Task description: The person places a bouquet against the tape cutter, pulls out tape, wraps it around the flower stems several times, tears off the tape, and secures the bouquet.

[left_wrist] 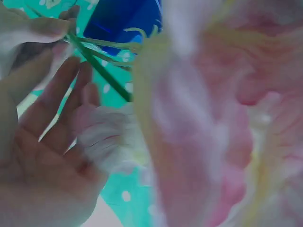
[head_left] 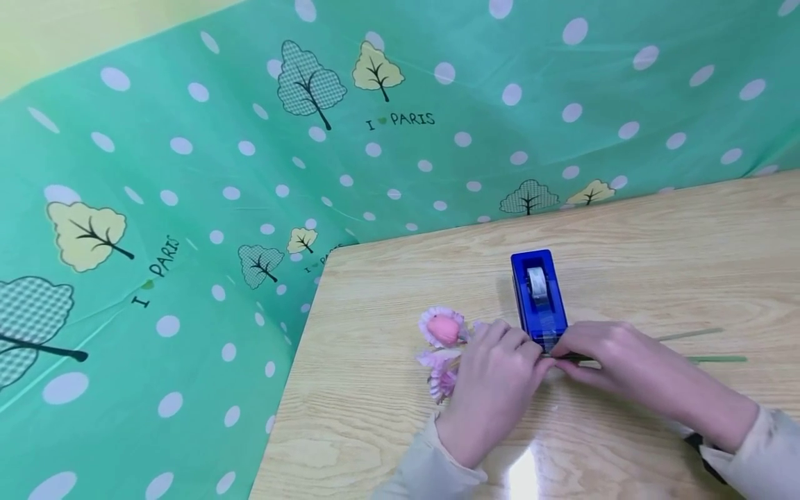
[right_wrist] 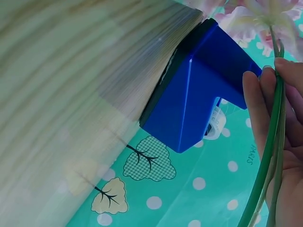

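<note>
Artificial flowers with pink and white petals (head_left: 443,328) lie to the left of my left hand (head_left: 496,382). Their thin green stems (right_wrist: 274,127) run to the right between both hands. My left hand holds the stems near the flower heads with its thumb and fingertips. Close beside it, my right hand (head_left: 615,354) pinches the stems at the front end of a blue tape dispenser (head_left: 532,298). The dispenser carries a roll of clear tape (head_left: 537,283). Petals fill much of the left wrist view, and my fingers partly hide the place where the hands meet.
The wooden table (head_left: 362,333) extends on both sides of the hands. Behind it and on the left hangs a green dotted cloth (head_left: 206,167) with printed trees. Stem ends (head_left: 719,359) stick out past the right wrist.
</note>
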Action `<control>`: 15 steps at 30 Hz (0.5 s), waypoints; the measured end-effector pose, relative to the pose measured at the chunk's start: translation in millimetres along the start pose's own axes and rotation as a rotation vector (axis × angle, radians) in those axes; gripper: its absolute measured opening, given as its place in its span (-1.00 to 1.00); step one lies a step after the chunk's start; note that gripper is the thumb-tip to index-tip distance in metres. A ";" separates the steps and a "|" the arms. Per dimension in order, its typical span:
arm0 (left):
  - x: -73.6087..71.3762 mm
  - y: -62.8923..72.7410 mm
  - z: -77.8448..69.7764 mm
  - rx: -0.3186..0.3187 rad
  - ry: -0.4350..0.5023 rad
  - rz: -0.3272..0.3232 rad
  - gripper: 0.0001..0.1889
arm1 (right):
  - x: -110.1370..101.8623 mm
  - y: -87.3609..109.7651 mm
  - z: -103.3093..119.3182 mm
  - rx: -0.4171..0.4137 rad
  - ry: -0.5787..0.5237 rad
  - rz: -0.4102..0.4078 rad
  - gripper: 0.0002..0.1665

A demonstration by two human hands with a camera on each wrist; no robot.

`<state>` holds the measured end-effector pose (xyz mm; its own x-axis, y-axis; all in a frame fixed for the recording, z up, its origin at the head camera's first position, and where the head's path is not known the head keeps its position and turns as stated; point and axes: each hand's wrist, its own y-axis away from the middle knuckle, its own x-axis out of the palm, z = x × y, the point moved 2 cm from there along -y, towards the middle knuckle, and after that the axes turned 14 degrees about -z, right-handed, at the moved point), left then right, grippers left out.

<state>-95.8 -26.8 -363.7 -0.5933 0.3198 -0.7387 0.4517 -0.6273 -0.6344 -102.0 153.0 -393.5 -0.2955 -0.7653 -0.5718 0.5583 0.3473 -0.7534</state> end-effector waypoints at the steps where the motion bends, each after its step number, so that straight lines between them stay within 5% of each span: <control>1: 3.1 0.8 1.8 -0.001 0.023 0.032 -0.73 | -0.1 0.3 -0.3 -0.005 -0.005 -0.005 -0.86; 7: 20.4 3.9 11.7 -0.004 0.230 0.172 -0.72 | -0.8 -0.2 -1.7 -0.036 -0.061 -0.044 -0.66; 15: 22.5 2.3 14.0 0.035 0.285 0.161 -0.76 | -1.1 0.0 -2.3 -0.098 -0.098 -0.086 -0.61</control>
<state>-117.5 -31.0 -378.6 -0.3036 0.3973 -0.8660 0.4987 -0.7082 -0.4997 -103.4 155.1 -393.6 -0.2596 -0.8419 -0.4731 0.4544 0.3258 -0.8291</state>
